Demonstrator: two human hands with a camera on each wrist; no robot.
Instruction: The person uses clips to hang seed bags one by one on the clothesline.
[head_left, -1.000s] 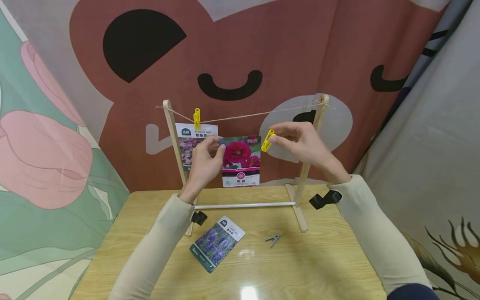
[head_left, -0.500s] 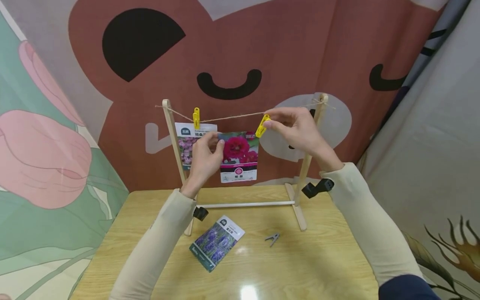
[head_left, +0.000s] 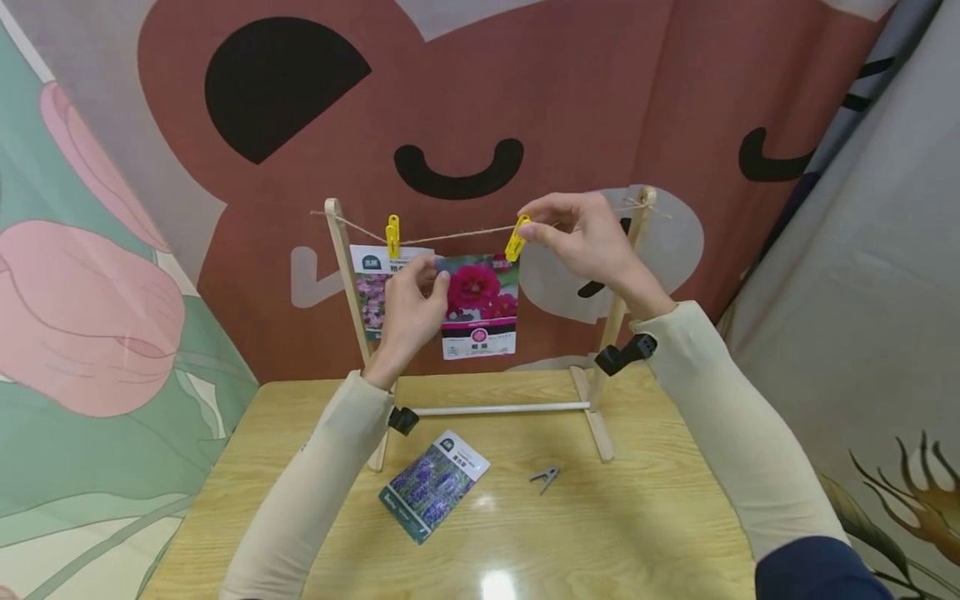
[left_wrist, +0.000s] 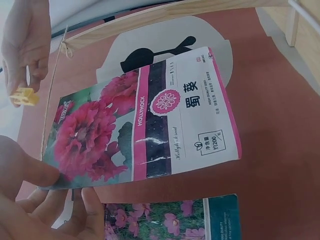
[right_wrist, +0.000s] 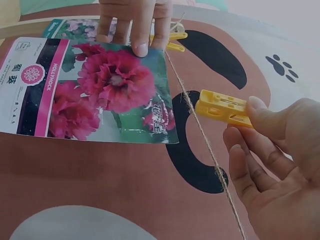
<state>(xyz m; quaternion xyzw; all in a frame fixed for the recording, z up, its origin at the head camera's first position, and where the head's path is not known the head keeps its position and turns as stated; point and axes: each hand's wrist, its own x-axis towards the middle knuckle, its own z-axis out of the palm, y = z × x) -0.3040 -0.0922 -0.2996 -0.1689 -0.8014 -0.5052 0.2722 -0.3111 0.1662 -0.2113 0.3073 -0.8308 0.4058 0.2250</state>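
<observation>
A hollyhock seed packet (head_left: pixel 480 304) with red flowers hangs from my left hand (head_left: pixel 412 310), which pinches its upper left corner between thumb and fingers. My right hand (head_left: pixel 588 237) holds a yellow clothespin (right_wrist: pixel 225 107) between thumb and fingers, close to the packet's upper right corner. In the right wrist view the clothespin is beside the twine (right_wrist: pixel 200 122), apart from the packet. Behind my left hand, a pink-flower seed packet (head_left: pixel 371 292) hangs from the twine by another yellow clothespin (head_left: pixel 393 237); my hand hides part of it.
The twine runs between two wooden posts (head_left: pixel 611 333) of a stand, joined low down by a white rod (head_left: pixel 502 409). On the wooden table (head_left: pixel 637 517) lie a purple-flower seed packet (head_left: pixel 435 487) and a grey clothespin (head_left: pixel 545 478). A patterned curtain (head_left: pixel 600 92) hangs behind.
My right hand has moved up and left with the yellow clothespin, nearer the twine and the packet's corner. My left hand has raised the hollyhock packet slightly.
</observation>
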